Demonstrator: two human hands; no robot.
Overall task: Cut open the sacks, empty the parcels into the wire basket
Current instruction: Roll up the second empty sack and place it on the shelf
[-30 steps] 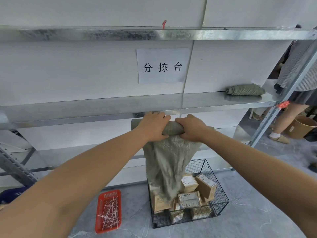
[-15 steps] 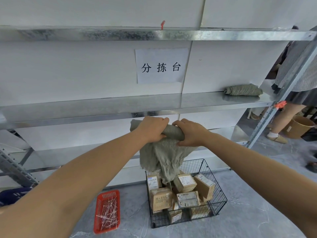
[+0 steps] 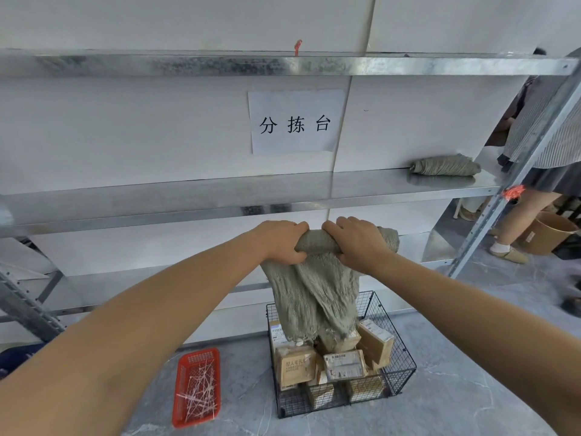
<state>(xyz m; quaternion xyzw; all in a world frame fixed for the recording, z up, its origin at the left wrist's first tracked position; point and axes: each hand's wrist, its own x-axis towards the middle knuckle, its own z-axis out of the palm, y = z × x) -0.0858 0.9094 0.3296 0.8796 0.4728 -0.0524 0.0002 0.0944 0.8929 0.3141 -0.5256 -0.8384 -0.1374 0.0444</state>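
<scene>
Ties [image 3: 197, 393] lie heaped in a red tray [image 3: 201, 353] on the floor at lower left. Moving right, our left hand [image 3: 283, 243] has its fingers curled tight over the rolled top of a grey-green sack [image 3: 314, 297], with the thumb tucked beneath. Our right hand [image 3: 355, 243] clamps the same roll just beside it, knuckles up, so we hold the sack with both fists close together in front of the shelf [image 3: 188, 196]. A loose corner of cloth sticks out past the right hand. The rest of the sack hangs limp from our grip, and its ragged lower edge reaches down into the basket [image 3: 399, 369], which stands on the floor right below our hands. Parcels [image 3: 344, 365] fill that basket, brown boxes with white labels piled at odd angles, and the sack's hem drapes over the back ones. Farther right, a second sack [image 3: 445, 165] lies rolled up on the shelf, and beyond the frame post we see a person's leg [image 3: 531, 212].
</scene>
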